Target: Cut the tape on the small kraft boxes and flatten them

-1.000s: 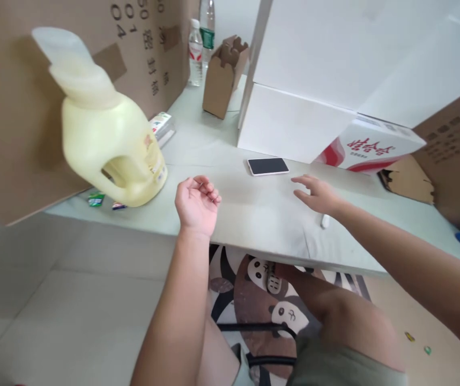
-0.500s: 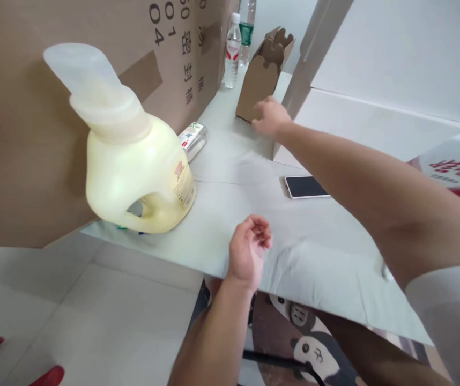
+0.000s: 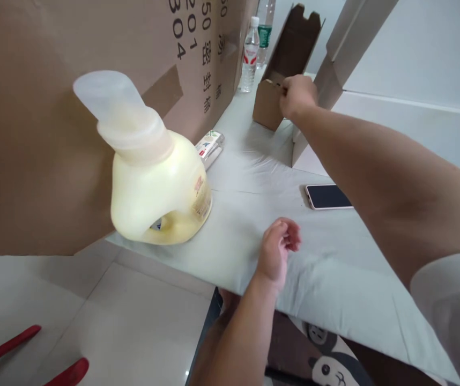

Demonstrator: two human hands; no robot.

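Note:
My right hand (image 3: 297, 95) reaches far across the table and is closed on the edge of a small open brown cardboard box (image 3: 281, 69) standing at the back. My left hand (image 3: 278, 251) rests at the table's near edge, fingers loosely curled with nothing in them. A large pale yellow jug (image 3: 155, 177) with a translucent cap stands to the left of it, against a big cardboard sheet.
A black phone (image 3: 327, 196) lies face up on the pale green table (image 3: 254, 177). Two water bottles (image 3: 251, 53) stand at the back. A small packet (image 3: 209, 147) lies behind the jug. White boxes (image 3: 407, 80) fill the right. Red objects (image 3: 32, 354) lie on the floor.
My right hand has moved from the table's middle to the back and gripped the small cardboard box, which now stands tilted open. The view has shifted left.

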